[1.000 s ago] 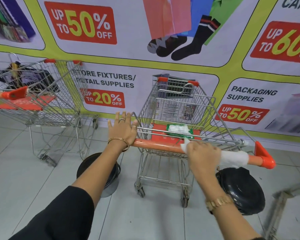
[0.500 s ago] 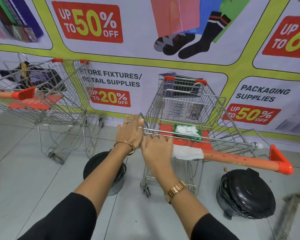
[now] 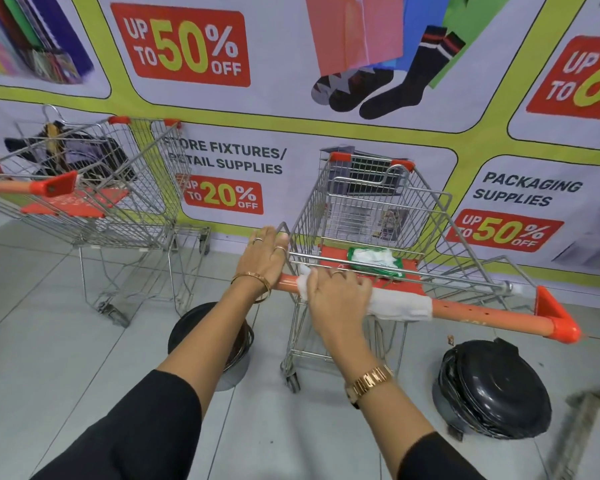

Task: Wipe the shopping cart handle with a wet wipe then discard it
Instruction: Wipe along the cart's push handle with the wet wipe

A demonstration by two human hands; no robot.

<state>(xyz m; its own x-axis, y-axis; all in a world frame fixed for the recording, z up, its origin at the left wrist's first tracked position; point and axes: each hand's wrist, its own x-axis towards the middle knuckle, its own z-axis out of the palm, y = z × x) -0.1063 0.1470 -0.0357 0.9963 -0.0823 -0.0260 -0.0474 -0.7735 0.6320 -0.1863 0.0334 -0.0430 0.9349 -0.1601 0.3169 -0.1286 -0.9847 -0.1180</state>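
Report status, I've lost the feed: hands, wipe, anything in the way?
Left hand flat on handle's left end. Right hand pressing wet wipe onto orange handle. Nothing in the way.

We see the right hand (image 3: pixel 338 296) pressing a white wet wipe (image 3: pixel 400 306) flat along the orange handle (image 3: pixel 482 315) of the shopping cart (image 3: pixel 371 209). The left hand (image 3: pixel 265 258) rests open on the handle's left end. A green wipes packet (image 3: pixel 374 259) lies on the cart's red seat. Two black bins (image 3: pixel 492 389) stand on the floor below, one on each side of the cart.
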